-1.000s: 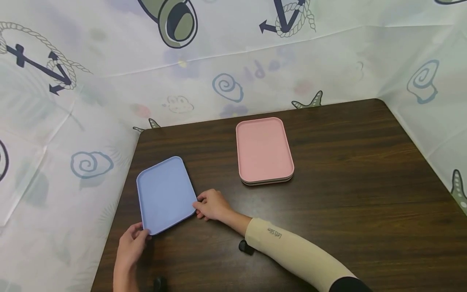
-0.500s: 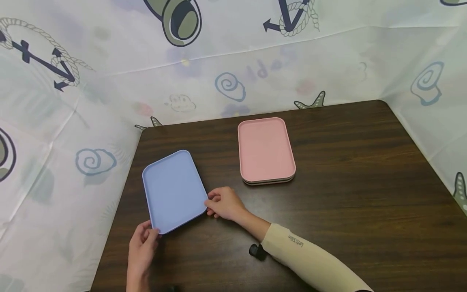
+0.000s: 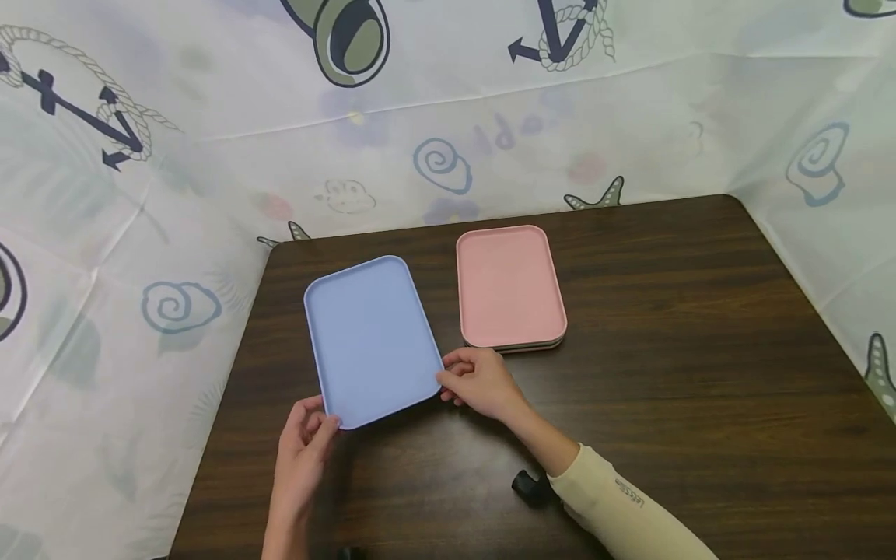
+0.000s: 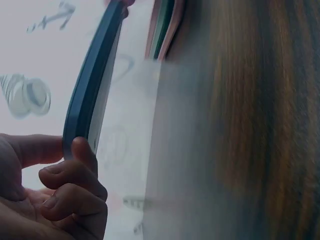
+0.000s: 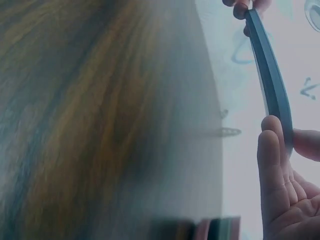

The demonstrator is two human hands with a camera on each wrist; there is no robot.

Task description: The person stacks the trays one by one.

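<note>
A blue rectangular tray (image 3: 374, 342) is held up off the table by both hands. My left hand (image 3: 302, 443) pinches its near left corner, thumb on top and fingers curled beneath; the left wrist view shows this grip on the tray's edge (image 4: 90, 95). At the near right corner my right hand (image 3: 483, 383) pinches the rim in the same way, seen also in the right wrist view around the tray's edge (image 5: 272, 75). Just right of the blue tray lies a stack of trays with a pink tray (image 3: 511, 288) on top.
The dark wood-grain table (image 3: 665, 334) carries the stack near its back middle. A white patterned cloth (image 3: 420, 117) hangs behind and at both sides. In the left wrist view, the stack's edges (image 4: 164, 27) show pink and green layers.
Both hands have carried the blue tray to the right and farther back, closer to the pink-topped stack. It also appears larger in the head view. The stack has stayed in place.
</note>
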